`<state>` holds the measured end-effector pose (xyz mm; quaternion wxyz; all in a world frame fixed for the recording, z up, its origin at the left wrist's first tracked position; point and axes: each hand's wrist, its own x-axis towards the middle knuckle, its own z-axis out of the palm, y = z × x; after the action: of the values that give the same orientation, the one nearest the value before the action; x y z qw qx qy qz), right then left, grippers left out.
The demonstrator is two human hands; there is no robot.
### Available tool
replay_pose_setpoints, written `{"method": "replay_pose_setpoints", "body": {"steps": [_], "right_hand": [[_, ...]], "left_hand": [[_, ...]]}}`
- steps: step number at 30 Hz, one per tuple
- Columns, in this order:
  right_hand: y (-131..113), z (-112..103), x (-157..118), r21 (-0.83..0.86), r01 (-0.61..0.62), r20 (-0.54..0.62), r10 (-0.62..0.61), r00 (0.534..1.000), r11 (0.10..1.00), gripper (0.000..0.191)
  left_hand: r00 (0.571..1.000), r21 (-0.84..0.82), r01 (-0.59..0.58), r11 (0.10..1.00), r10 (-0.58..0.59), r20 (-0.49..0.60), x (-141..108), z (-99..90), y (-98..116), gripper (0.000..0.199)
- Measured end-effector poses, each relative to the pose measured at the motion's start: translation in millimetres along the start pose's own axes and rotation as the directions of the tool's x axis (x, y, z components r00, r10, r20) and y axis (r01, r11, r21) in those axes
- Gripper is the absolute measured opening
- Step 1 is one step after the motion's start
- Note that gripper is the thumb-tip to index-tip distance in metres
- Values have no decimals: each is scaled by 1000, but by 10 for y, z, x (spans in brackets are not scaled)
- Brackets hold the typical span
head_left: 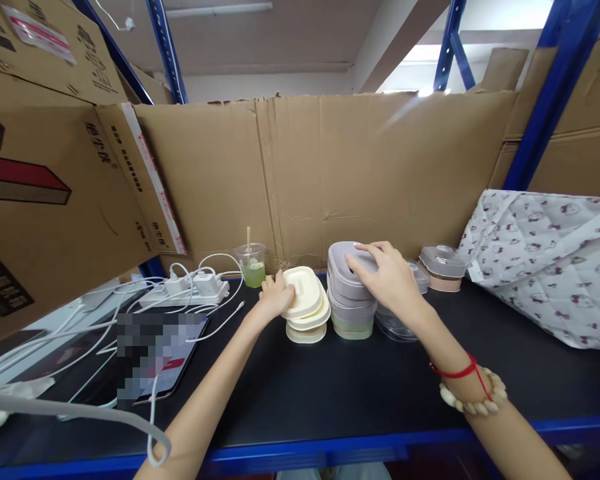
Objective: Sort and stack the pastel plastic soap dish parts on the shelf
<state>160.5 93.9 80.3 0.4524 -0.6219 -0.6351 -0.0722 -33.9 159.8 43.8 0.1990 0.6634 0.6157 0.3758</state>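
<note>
My left hand point(277, 295) is closed on the edge of a cream lid point(303, 292), the top one of a small pile. Beneath it sit further cream lids or shallow pieces point(306, 333), slightly askew. Just to the right stands a stack of greyish-lilac containers point(351, 293), with a pale green piece point(353, 327) near its bottom. My right hand point(389, 275) reaches over the top of this stack from the right, thumb and index finger apart and touching its upper surface. The other right fingers are partly hidden. Clear plastic pieces point(396, 327) lie behind my right wrist.
A lidded pinkish container point(443, 269) and a patterned quilted bag point(550, 267) stand at the right. Left are a cup of green drink point(253, 267), a power strip point(185, 293), tangled white cables and a tablet point(173, 367). Cardboard point(380, 167) walls the back.
</note>
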Motion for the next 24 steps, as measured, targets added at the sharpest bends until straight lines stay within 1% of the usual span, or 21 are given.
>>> {"method": "replay_pose_setpoints", "body": {"steps": [2,4,6,8,10,11,12,13,15,16,17,19,21,24], "right_hand": [[43,3,-3,80,47,-2,-46,999,996,55],[75,10,-22,132,108,-35,-104,994,985,51],[114,3,-28,148,157,-93,-144,985,976,50],[187,-29,2,160,192,-170,-165,972,968,50],[317,-81,68,154,184,-258,-140,956,971,47],[406,-110,109,135,143,-290,-99,952,980,44],[506,-137,151,98,68,-304,-35,952,993,41],[616,-161,190,46,-35,-293,47,955,998,38],[841,-194,250,-68,-245,-215,226,950,967,38],[946,-201,268,-115,-318,-167,297,940,941,39],[1042,-201,278,-149,-364,-121,348,930,919,41],[1201,-179,278,-183,-391,-49,389,920,902,44],[1315,-131,258,-192,-376,-6,382,924,906,45],[1424,-36,213,-203,-353,33,367,930,913,43]], "left_hand": [[999,6,17,1000,-17,41,-33,30,28,61],[997,6,15,1000,-16,72,-76,32,80,63],[997,0,-16,1000,16,70,-118,14,138,60],[996,-16,-72,997,73,43,-155,-5,188,55],[991,-41,-136,990,136,7,-187,-11,218,52],[985,-54,-172,984,172,-12,-202,-6,226,51],[976,-68,-215,974,213,-35,-217,2,228,50],[964,-80,-262,962,258,-63,-230,14,226,50],[932,-93,-353,931,342,-118,-254,41,214,48],[917,-96,-389,916,375,-139,-264,54,207,47],[904,-98,-415,904,398,-156,-270,66,200,46],[888,-100,-446,890,425,-177,-274,87,190,44],[883,-111,-453,884,429,-188,-264,103,184,42],[898,-148,-421,895,388,-206,-233,113,180,42]]}}
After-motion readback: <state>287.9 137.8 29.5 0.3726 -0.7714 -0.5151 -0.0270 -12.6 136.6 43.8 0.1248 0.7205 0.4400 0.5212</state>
